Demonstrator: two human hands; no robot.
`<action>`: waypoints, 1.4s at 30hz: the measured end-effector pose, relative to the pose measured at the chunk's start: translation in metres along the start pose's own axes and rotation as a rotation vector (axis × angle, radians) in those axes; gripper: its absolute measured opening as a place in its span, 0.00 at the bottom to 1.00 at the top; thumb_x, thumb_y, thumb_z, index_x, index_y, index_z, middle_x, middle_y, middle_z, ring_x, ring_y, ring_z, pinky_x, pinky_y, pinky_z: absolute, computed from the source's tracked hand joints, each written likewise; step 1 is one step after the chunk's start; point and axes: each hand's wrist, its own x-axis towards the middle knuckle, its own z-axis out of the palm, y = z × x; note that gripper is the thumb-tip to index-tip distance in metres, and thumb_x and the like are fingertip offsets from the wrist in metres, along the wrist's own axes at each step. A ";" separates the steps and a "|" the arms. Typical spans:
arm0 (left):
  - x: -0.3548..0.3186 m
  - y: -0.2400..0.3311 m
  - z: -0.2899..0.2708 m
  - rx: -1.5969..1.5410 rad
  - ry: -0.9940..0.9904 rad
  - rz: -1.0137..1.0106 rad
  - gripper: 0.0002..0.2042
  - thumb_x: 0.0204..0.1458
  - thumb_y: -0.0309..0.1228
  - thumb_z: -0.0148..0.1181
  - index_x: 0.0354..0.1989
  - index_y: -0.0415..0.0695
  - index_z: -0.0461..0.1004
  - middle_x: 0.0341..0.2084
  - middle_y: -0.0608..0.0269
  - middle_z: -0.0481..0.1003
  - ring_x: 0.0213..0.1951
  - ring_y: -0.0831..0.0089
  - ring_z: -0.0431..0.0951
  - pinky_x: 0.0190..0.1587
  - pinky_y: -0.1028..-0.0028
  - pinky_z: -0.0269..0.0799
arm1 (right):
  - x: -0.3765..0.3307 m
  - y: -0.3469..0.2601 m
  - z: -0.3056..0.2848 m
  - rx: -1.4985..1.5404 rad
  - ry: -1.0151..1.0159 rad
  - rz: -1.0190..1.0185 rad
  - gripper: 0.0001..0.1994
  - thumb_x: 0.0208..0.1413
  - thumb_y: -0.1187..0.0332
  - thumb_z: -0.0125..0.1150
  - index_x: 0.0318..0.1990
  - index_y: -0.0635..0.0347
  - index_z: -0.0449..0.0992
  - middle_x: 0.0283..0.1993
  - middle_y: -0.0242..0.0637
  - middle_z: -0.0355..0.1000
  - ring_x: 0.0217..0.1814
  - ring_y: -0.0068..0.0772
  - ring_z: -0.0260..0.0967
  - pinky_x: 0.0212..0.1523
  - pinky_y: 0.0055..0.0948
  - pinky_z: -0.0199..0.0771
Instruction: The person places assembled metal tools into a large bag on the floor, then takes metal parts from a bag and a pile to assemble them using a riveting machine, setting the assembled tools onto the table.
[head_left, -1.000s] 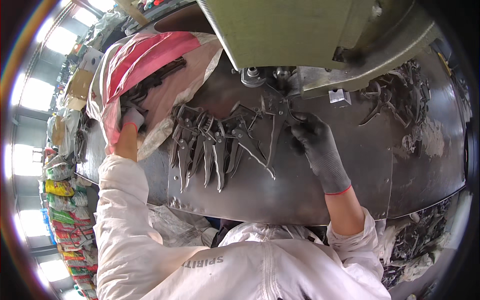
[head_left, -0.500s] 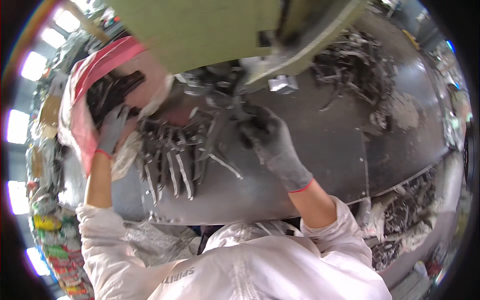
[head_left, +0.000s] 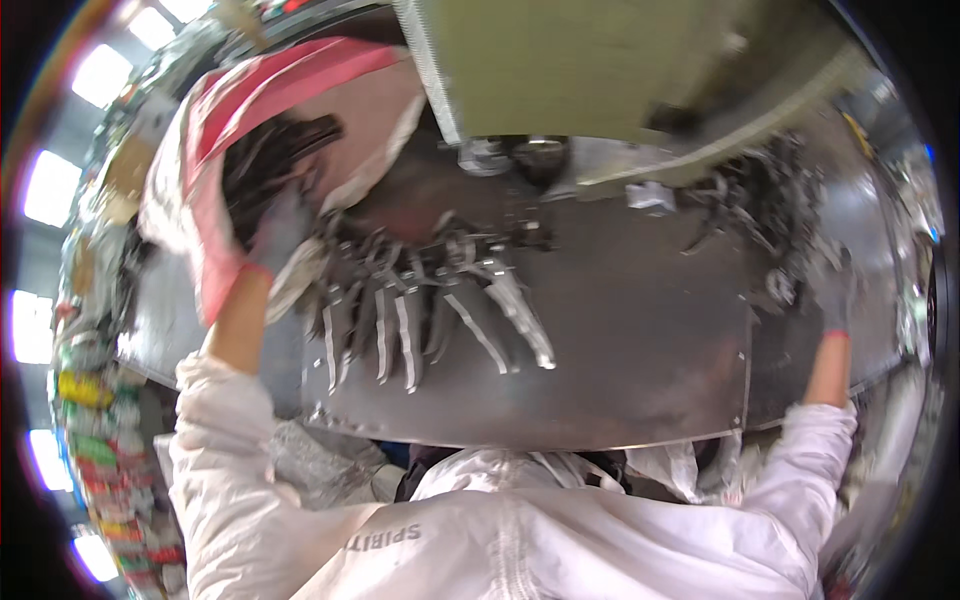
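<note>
Dark metal surface (head_left: 620, 380): blanks (head_left: 420, 310) laid beside left hand (head_left: 275, 235), grip unclear; right hand (head_left: 830, 290) too blurred; sack (head_left: 230, 150) not emptied.

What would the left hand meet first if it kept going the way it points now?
Probably the dark metal parts inside the pink-and-white sack: the gloved left hand already points up into its mouth, seemingly at or touching them. Motion blur leaves depth uncertain.
</note>
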 end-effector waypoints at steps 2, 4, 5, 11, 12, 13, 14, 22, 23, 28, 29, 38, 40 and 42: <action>0.015 0.010 -0.065 -0.622 -0.378 -0.388 0.22 0.55 0.37 0.43 0.58 0.45 0.58 0.39 0.43 0.71 0.40 0.52 0.73 0.39 0.58 0.68 | -0.001 -0.049 -0.005 0.371 -0.085 0.360 0.21 0.54 0.71 0.49 0.56 0.63 0.61 0.43 0.48 0.71 0.43 0.42 0.68 0.42 0.34 0.67; 0.008 0.006 -0.066 -0.619 -0.453 -0.480 0.20 0.55 0.37 0.45 0.55 0.45 0.61 0.38 0.43 0.71 0.40 0.51 0.72 0.40 0.57 0.68 | 0.012 -0.081 0.005 0.441 -0.077 0.365 0.20 0.54 0.71 0.49 0.55 0.63 0.62 0.43 0.47 0.71 0.43 0.41 0.68 0.42 0.34 0.67; 0.005 0.003 -0.065 -0.637 -0.516 -0.552 0.18 0.54 0.38 0.46 0.51 0.45 0.63 0.37 0.43 0.71 0.40 0.49 0.72 0.41 0.57 0.67 | 0.016 -0.094 0.009 0.485 -0.069 0.389 0.20 0.53 0.70 0.50 0.54 0.63 0.63 0.43 0.47 0.71 0.42 0.41 0.68 0.42 0.34 0.67; -0.021 -0.008 -0.045 -0.337 -0.042 -0.401 0.12 0.53 0.38 0.50 0.36 0.41 0.65 0.34 0.44 0.72 0.39 0.47 0.72 0.41 0.56 0.66 | 0.012 -0.122 0.023 0.674 -0.045 0.568 0.16 0.52 0.67 0.55 0.47 0.65 0.69 0.43 0.44 0.72 0.42 0.38 0.70 0.43 0.34 0.68; -0.010 -0.004 -0.055 -0.348 -0.039 -0.395 0.12 0.53 0.38 0.50 0.36 0.41 0.65 0.34 0.44 0.72 0.39 0.47 0.72 0.41 0.56 0.66 | 0.010 -0.121 0.024 0.690 -0.038 0.605 0.16 0.51 0.66 0.56 0.46 0.65 0.70 0.43 0.44 0.72 0.42 0.38 0.70 0.43 0.33 0.68; 0.007 -0.002 -0.082 -0.527 -0.091 -0.509 0.12 0.53 0.37 0.50 0.38 0.41 0.66 0.34 0.43 0.72 0.39 0.48 0.72 0.41 0.57 0.66 | 0.007 -0.119 0.024 0.707 -0.030 0.645 0.16 0.51 0.66 0.56 0.45 0.65 0.71 0.43 0.43 0.73 0.42 0.38 0.71 0.43 0.33 0.68; 0.019 -0.002 -0.109 -0.703 -0.146 -0.622 0.13 0.53 0.37 0.50 0.40 0.41 0.67 0.34 0.43 0.72 0.40 0.48 0.72 0.41 0.57 0.66 | 0.003 -0.119 0.022 0.728 -0.022 0.682 0.15 0.51 0.65 0.57 0.44 0.65 0.72 0.43 0.43 0.73 0.41 0.37 0.71 0.43 0.33 0.68; 0.038 0.081 -0.212 -0.985 -0.079 0.070 0.14 0.57 0.35 0.46 0.46 0.38 0.66 0.35 0.46 0.73 0.37 0.59 0.75 0.35 0.63 0.70 | 0.014 -0.257 -0.153 0.727 0.363 0.366 0.19 0.54 0.59 0.55 0.47 0.66 0.70 0.42 0.45 0.72 0.40 0.30 0.70 0.41 0.27 0.69; 0.051 0.113 -0.233 -1.393 -0.373 -0.127 0.13 0.56 0.33 0.47 0.46 0.38 0.67 0.37 0.48 0.73 0.37 0.62 0.75 0.37 0.66 0.71 | 0.016 -0.290 -0.178 0.839 0.155 0.327 0.19 0.55 0.59 0.54 0.47 0.66 0.70 0.42 0.44 0.71 0.39 0.28 0.70 0.40 0.25 0.69; 0.062 0.190 -0.215 -0.943 0.148 0.195 0.15 0.48 0.25 0.51 0.47 0.38 0.67 0.43 0.55 0.70 0.47 0.63 0.71 0.49 0.71 0.69 | 0.002 -0.429 -0.220 2.156 -0.636 0.365 0.13 0.51 0.76 0.55 0.45 0.68 0.70 0.37 0.35 0.71 0.33 0.23 0.68 0.34 0.22 0.71; 0.063 0.187 -0.209 -1.181 -0.076 0.158 0.15 0.50 0.26 0.52 0.46 0.37 0.67 0.42 0.56 0.70 0.47 0.65 0.71 0.49 0.72 0.69 | 0.001 -0.434 -0.221 2.119 -0.722 0.374 0.13 0.51 0.77 0.54 0.45 0.68 0.70 0.37 0.35 0.71 0.34 0.22 0.68 0.35 0.21 0.71; 0.065 0.148 -0.218 -1.553 -0.109 -0.209 0.18 0.59 0.36 0.43 0.52 0.37 0.62 0.42 0.52 0.71 0.45 0.65 0.71 0.49 0.70 0.67 | -0.018 -0.464 -0.234 2.137 -0.779 0.512 0.17 0.53 0.76 0.53 0.51 0.69 0.66 0.40 0.35 0.71 0.34 0.20 0.68 0.34 0.18 0.70; 0.079 0.148 -0.223 -1.748 -0.279 -0.432 0.22 0.58 0.42 0.44 0.50 0.36 0.65 0.39 0.51 0.73 0.41 0.67 0.73 0.47 0.71 0.66 | -0.019 -0.470 -0.240 2.088 -0.785 0.480 0.17 0.53 0.75 0.53 0.51 0.69 0.67 0.41 0.36 0.71 0.35 0.20 0.68 0.35 0.18 0.69; 0.086 0.147 -0.221 -1.724 -0.320 -0.432 0.23 0.58 0.45 0.44 0.50 0.36 0.66 0.38 0.51 0.73 0.40 0.67 0.73 0.47 0.71 0.66 | -0.023 -0.478 -0.233 1.973 -0.683 0.263 0.18 0.52 0.75 0.52 0.51 0.69 0.67 0.42 0.38 0.71 0.36 0.21 0.67 0.39 0.20 0.68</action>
